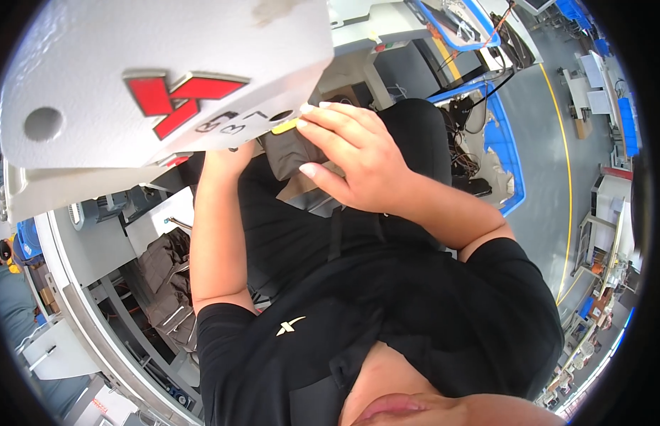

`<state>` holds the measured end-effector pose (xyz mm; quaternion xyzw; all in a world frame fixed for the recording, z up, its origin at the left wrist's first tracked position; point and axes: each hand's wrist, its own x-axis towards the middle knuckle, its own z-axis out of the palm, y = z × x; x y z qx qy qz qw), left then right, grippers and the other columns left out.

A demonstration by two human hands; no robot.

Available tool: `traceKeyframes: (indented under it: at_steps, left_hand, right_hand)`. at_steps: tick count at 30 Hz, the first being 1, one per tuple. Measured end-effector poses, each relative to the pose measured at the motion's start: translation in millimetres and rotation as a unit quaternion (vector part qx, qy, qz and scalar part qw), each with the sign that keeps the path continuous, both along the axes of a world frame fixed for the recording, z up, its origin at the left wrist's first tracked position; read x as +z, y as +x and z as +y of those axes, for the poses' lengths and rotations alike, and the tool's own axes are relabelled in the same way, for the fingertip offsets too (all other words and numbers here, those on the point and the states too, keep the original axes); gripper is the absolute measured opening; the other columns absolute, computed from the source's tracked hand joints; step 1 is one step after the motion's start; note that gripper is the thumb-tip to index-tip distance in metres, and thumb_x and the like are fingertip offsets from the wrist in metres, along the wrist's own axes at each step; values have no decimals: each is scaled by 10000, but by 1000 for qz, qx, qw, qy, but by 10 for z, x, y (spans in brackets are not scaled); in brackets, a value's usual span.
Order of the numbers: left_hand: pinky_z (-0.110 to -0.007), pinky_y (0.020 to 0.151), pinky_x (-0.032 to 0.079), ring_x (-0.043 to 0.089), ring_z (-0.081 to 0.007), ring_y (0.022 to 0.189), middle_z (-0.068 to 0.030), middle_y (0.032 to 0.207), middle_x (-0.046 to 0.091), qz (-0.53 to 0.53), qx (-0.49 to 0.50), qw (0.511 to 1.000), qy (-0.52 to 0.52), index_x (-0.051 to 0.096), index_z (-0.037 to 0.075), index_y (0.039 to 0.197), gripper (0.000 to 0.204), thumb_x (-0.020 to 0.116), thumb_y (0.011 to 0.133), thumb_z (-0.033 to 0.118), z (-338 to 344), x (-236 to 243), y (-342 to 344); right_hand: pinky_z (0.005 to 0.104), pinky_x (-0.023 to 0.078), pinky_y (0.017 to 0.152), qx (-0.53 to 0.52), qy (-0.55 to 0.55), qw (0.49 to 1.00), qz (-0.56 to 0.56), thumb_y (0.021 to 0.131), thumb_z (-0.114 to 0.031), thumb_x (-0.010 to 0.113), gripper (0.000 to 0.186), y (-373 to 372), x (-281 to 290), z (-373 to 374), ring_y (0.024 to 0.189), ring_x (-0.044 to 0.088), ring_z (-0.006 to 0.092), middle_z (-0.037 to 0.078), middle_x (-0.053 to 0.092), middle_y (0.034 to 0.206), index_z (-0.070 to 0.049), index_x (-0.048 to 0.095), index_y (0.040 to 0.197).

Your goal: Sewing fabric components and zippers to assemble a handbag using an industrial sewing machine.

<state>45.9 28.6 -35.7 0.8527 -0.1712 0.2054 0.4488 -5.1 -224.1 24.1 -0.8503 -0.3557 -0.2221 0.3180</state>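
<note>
A large white machine housing point(88, 135) with a red angular emblem point(184, 96) and dark handwritten marks fills the upper left. My right hand point(362, 156) is at the housing's right edge. Its fingers are stretched out and the thumb stands apart from them. The fingertips meet the edge beside a dark round hole point(280, 116) and a small yellow strip point(284, 126); whether they press on the strip I cannot tell. My left hand point(229, 160) reaches up under the housing's lower edge. Its fingers are hidden behind the housing, so what they touch does not show.
A blue-rimmed bin point(516, 163) with black cables stands on the right, and a blue-edged tray point(497, 39) sits above it. A black chair point(419, 131) is close to my right arm. Dark brown cloth point(166, 284) lies at lower left. A yellow floor line point(568, 177) runs along the right.
</note>
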Motion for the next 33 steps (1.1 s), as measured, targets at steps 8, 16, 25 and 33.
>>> traceKeyframes:
  at_steps: [8, 16, 25, 33]
  left_hand:
    - [-442, 991, 446, 609, -333, 1097, -171, 1163, 677, 84, 41, 996, -2, 679, -13, 1169, 245, 578, 961, 70, -222, 125, -294]
    - [-458, 886, 466, 532, -294, 980, -91, 1080, 531, -260, 21, 956, 131, 735, 94, 1075, 389, 818, 811, 368, -326, 128, -999]
    - [-438, 872, 471, 612, -256, 966, -23, 956, 629, -255, -1, 958, 128, 748, 119, 943, 269, 839, 789, 319, -493, 291, -1021]
    - [-504, 986, 490, 684, -325, 1066, -110, 1045, 738, -207, -66, 968, 123, 737, 36, 1020, 331, 665, 972, 355, -617, 368, -971]
  right_hand:
    - [310, 469, 678, -47, 146, 913, 377, 921, -241, 729, 259, -11, 20, -160, 763, 550, 150, 62, 587, 850, -20, 600, 887]
    - [275, 371, 522, 43, 192, 814, 547, 949, -221, 701, 320, -67, -61, -214, 603, 424, 38, -18, 501, 612, -16, 571, 741]
    - [276, 348, 516, 87, 257, 776, 570, 944, -173, 671, 301, -110, 109, -363, 598, 406, 29, -40, 487, 608, -37, 551, 704]
    - [288, 394, 581, 128, 184, 823, 522, 984, -230, 655, 323, 157, -89, -539, 640, 477, 66, -19, 510, 664, -39, 570, 738]
